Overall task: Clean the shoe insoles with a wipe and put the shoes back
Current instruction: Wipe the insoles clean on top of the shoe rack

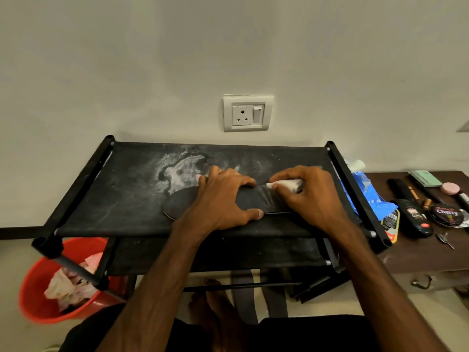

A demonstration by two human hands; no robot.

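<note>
Reaching over the fabric top of the black shoe rack [114,199], both forearms angle inward. The left hand [223,196] spans the dark insole [180,201], fingers hooked over its far edge and thumb at the near edge, gripping it flat on the rack. The right hand [309,196], knuckles up, pinches a folded white wipe [285,184] against the insole, just beside the left fingers. The hands cover much of the insole, and its right end is hidden. Dark shapes under the rack are too dim to identify.
</note>
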